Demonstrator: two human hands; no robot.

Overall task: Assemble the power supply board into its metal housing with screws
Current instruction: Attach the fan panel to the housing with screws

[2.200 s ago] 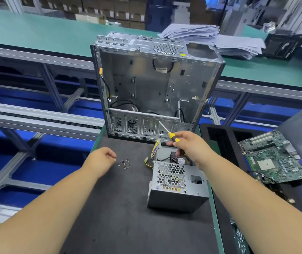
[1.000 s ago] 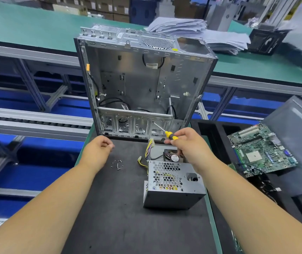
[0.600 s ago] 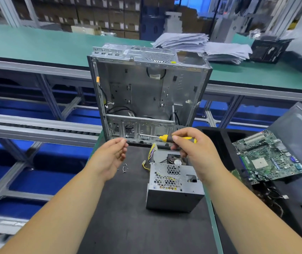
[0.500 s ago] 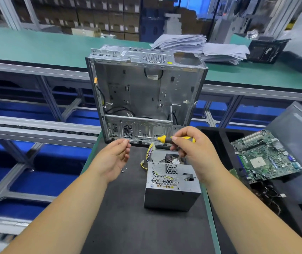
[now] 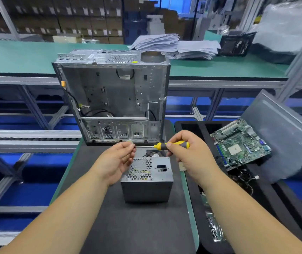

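Screwdriver [image 5: 172, 145] gripped level in right hand [image 5: 186, 153]; left hand [image 5: 118, 158] pinching at tip, above power supply [image 5: 147, 177] mid-worktop.

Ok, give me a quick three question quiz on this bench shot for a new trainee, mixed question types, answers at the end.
1. True or false: the power supply unit is already mounted inside the computer case.
2. Which hand grips the yellow-handled screwdriver?
3. The motherboard lies: A) inside the case, B) on the black foam tray to the right, C) on the paper stacks.

Key: 1 false, it sits on the mat in front of the case. 2 the right hand; the left hand meets the tip. 3 B.
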